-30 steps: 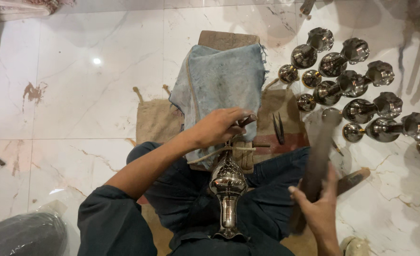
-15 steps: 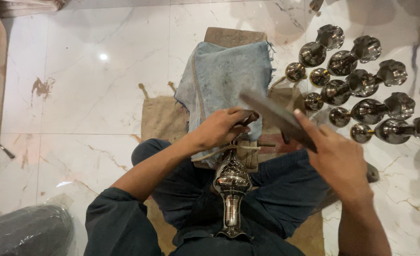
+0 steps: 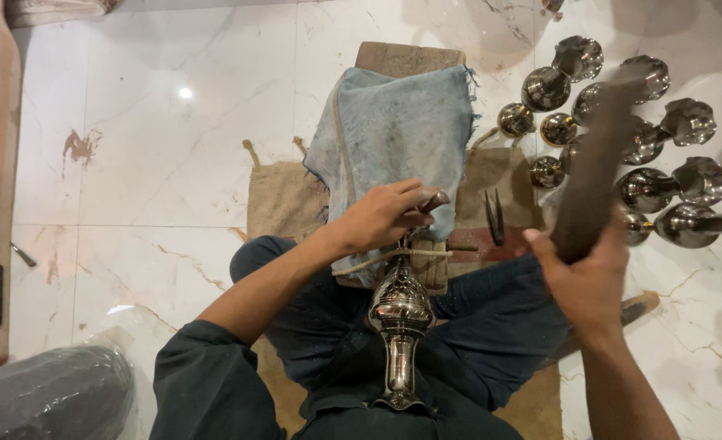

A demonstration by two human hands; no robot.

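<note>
Blur smears the upper part of the dark wooden mallet (image 3: 593,175), so its head cannot be made out against the cluster of polished metal pieces (image 3: 671,183) lying on the marble floor (image 3: 157,163) behind it. The right hand (image 3: 585,281) is wrapped tight round the mallet's lower end, raised beside the knee. The left hand (image 3: 385,216) is curled closed round a small punch (image 3: 431,200), of which only the blunt top shows past the fingers; its tip is hidden under the hand. Just below that hand a shiny metal vase-like piece (image 3: 399,326) lies along the lap, its base toward the body and its top end hidden at a wooden block (image 3: 426,261). A faded blue cloth (image 3: 398,134) drapes over the block's far side, and a pair of dark tweezers (image 3: 495,217) rests just right of it on burlap sacking (image 3: 283,200)
</note>
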